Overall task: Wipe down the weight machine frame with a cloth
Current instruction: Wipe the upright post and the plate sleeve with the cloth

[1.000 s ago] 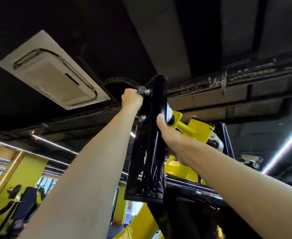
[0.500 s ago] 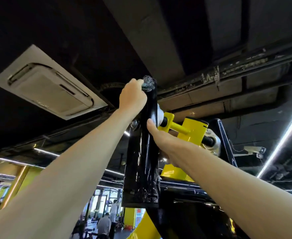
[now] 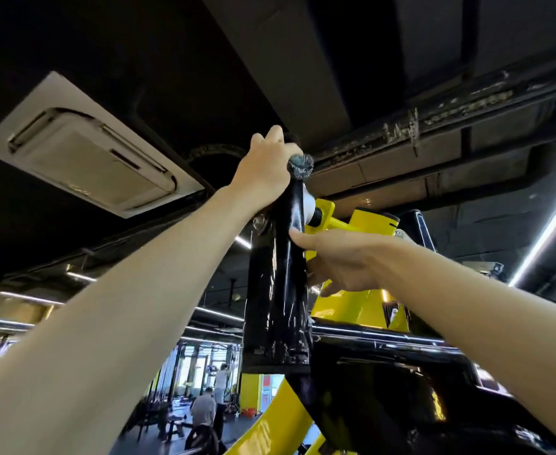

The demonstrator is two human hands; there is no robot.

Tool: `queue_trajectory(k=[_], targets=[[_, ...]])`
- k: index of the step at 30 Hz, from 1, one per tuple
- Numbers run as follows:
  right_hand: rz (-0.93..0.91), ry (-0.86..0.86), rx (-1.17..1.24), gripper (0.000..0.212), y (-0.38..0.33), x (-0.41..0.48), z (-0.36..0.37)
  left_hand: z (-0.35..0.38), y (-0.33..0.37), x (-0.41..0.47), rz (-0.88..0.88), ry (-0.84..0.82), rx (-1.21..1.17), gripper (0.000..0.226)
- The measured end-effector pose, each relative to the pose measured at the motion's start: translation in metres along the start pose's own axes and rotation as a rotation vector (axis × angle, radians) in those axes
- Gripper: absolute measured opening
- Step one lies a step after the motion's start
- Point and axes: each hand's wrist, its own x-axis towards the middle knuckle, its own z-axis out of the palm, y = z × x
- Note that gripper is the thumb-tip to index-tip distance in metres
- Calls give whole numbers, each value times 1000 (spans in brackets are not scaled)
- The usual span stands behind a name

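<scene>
So I'm looking almost straight up here, both arms stretched overhead. My left hand (image 3: 263, 169) is balled tight around the cloth (image 3: 301, 165). Only a grey-blue wad of it pokes out of the fist at about 3 o'clock, right on the top end of the black upright (image 3: 276, 290) of the machine's frame. I reckon that's the bit being wiped: the cap of the post, which you only get at by pressing over it from above (hence a fist, not a flat palm). My right hand (image 3: 342, 261) comes in from 4 o'clock and clamps the same upright lower down, with the thumb across the glossy front face and the fingers going round the back. My guess is that's plain bracing, something to lean on while reaching this high.

What I can't tell you:
- The top of the post sits under my fist and the cloth, so no idea how clean it is.
- The right fingers vanish behind the post, apart from one tip showing below.
- The yellow bracket (image 3: 373, 224) at 1 o'clock of that hand is partly blocked by it.
- A bolt (image 3: 258, 221) peeks out under my left wrist.
- The gym floor at 6 o'clock, with a couple of people (image 3: 204, 412), is blurry.
- The rest of the frame runs off the bottom edge.
</scene>
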Motion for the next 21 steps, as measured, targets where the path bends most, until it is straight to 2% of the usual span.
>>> queue_trajectory(k=[4, 9, 11, 13, 15, 16, 18, 19, 21], targets=[[-58, 119, 116, 32, 7, -3, 2, 1, 2, -50, -9, 37, -89, 58], [-92, 214, 211, 35, 11, -1, 19, -4, 13, -171, 153, 62, -159, 55], [-98, 223, 161, 33, 9, -2, 26, -1, -1, -196, 51, -62, -197, 43], [-116, 271, 116, 29, 6, 1, 26, 8, -15, -188, -139, -147, -198, 24], [-115, 289, 108, 34, 2, 1, 28, 14, -13, -178, -328, -149, -199, 17], [-109, 288, 90, 40, 0, 1, 29, 16, -8, -181, -351, -125, -194, 19], [-95, 303, 45, 44, 2, 3, 27, 13, 8, -204, -179, 13, -194, 37], [-92, 298, 44, 39, 3, 3, 26, 8, 18, -220, -99, 43, -221, 42], [-89, 256, 74, 23, 2, 2, 23, 4, 23, -230, -50, 56, -246, 47]])
